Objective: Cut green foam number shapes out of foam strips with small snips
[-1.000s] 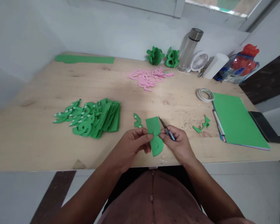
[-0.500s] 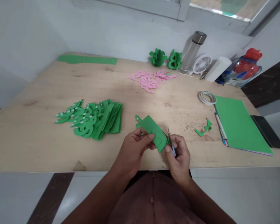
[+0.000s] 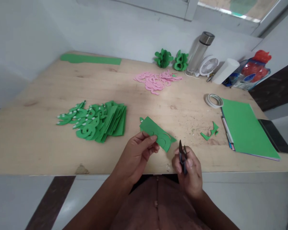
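Observation:
Pinched in my left hand [image 3: 144, 145] is a green piece of paper [image 3: 161, 134] with a curved outline on it and a curved slit near its right end. My right hand [image 3: 190, 171] is wrapped round a pair of scissors [image 3: 183, 156], whose blades point up and stand a little apart, clear of the paper. Part of another green piece with a white tip [image 3: 141, 119] shows behind the held paper. To the left lies a pile of green cut-outs [image 3: 90, 119], several with white patches, beside stacked green paper rectangles [image 3: 117, 119].
Pink cut-outs [image 3: 155, 81] lie mid-table, with green paper shapes [image 3: 163, 58] standing behind. A bottle [image 3: 198, 54] and small fan [image 3: 209, 65] stand by the wall. On the right are tape rolls [image 3: 214, 100], green sheets [image 3: 249, 127] and green scraps [image 3: 210, 131]. A green strip [image 3: 93, 59] lies far left.
My right hand has drawn the scissors away from the paper, to the right and towards me, and turned them upright. The held paper has shifted slightly in my left hand.

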`<action>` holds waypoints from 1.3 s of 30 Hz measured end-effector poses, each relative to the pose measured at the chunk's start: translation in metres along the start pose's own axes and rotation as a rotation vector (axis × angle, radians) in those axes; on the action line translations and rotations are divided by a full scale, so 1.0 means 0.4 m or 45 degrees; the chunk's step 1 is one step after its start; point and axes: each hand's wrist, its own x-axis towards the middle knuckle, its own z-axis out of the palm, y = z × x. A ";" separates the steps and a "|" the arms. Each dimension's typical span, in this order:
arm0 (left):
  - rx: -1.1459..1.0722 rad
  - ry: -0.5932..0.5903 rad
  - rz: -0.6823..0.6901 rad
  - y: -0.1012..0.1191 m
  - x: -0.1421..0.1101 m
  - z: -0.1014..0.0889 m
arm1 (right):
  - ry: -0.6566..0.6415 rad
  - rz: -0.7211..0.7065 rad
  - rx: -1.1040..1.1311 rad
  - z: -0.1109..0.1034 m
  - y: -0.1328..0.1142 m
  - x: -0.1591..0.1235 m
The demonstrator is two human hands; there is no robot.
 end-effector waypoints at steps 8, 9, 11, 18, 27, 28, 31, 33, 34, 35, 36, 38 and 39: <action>0.002 -0.111 -0.120 -0.004 -0.009 0.000 | -0.069 0.128 -0.021 0.006 0.002 0.017; 0.000 -0.111 -0.118 -0.004 -0.009 0.000 | -0.078 0.127 -0.016 0.007 0.004 0.018; -0.008 -0.103 -0.113 -0.005 -0.011 0.001 | -0.093 0.126 -0.016 0.007 0.009 0.017; -0.001 -0.111 -0.121 -0.009 -0.014 0.003 | -0.102 0.170 -0.119 0.005 0.004 0.019; 0.036 -0.054 -0.024 -0.016 -0.013 0.003 | -0.110 0.061 -0.203 0.002 -0.004 0.022; 0.037 -0.051 -0.026 -0.018 -0.013 0.003 | -0.111 0.055 -0.200 0.003 -0.005 0.022; 0.048 -0.050 -0.045 -0.022 -0.015 0.006 | -0.114 0.035 -0.183 0.011 -0.011 0.026; 0.067 -0.056 -0.049 -0.025 -0.018 0.009 | -0.115 0.024 -0.166 0.018 -0.017 0.030; 0.079 -0.060 -0.047 -0.026 -0.020 0.011 | -0.115 0.023 -0.159 0.022 -0.020 0.031; 0.093 -0.062 -0.042 -0.027 -0.023 0.013 | -0.110 0.026 -0.152 0.026 -0.022 0.032; 0.111 -0.063 -0.031 -0.029 -0.024 0.014 | -0.099 0.033 -0.149 0.030 -0.023 0.033; 0.160 -0.056 -0.005 -0.031 -0.027 0.015 | -0.069 0.057 -0.152 0.035 -0.022 0.034; 0.189 -0.048 0.009 -0.031 -0.028 0.015 | -0.055 0.067 -0.154 0.037 -0.020 0.035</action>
